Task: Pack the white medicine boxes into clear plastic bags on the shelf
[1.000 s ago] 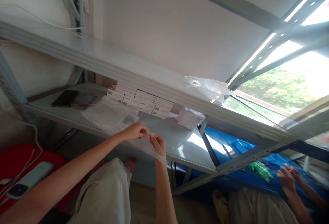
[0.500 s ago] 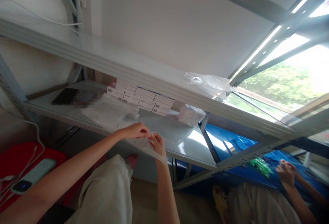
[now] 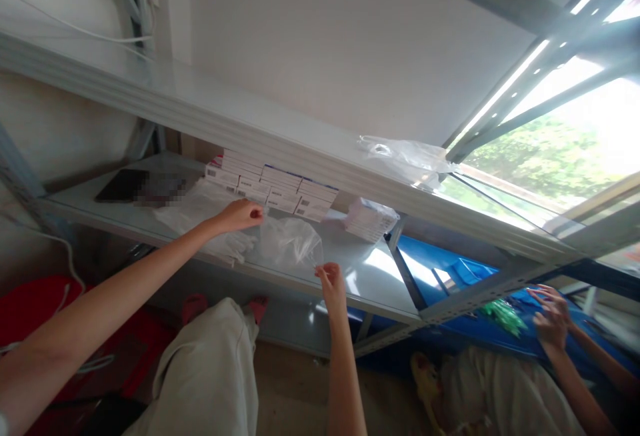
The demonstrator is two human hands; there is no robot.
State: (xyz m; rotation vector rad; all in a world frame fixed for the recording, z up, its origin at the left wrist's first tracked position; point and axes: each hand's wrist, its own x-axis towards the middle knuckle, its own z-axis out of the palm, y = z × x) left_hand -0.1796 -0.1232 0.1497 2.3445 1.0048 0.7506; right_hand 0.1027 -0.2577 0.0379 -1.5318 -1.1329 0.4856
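A clear plastic bag [image 3: 290, 241] is stretched between my two hands above the lower grey shelf. My left hand [image 3: 241, 215] is closed on its upper left edge. At the bag's lower right corner, my right hand [image 3: 332, 281] pinches the film between thumb and fingers. Behind the bag, several white boxes with barcodes [image 3: 273, 191] stand stacked in a row. A pile of clear plastic bags [image 3: 200, 206] lies on the shelf to the left, partly behind my left forearm.
A plastic-wrapped white bundle [image 3: 371, 219] sits at the shelf's right end. Crumpled clear plastic [image 3: 403, 156] lies on the upper shelf [image 3: 240, 106]. On the right, a co-worker's hands [image 3: 553, 319] are near green material [image 3: 505, 316] on a blue surface. A red stool [image 3: 30, 309] stands lower left.
My hands have moved apart, the left up and leftward, the right to the right. The plastic bag is now spread out between them. The co-worker's hands have shifted slightly.
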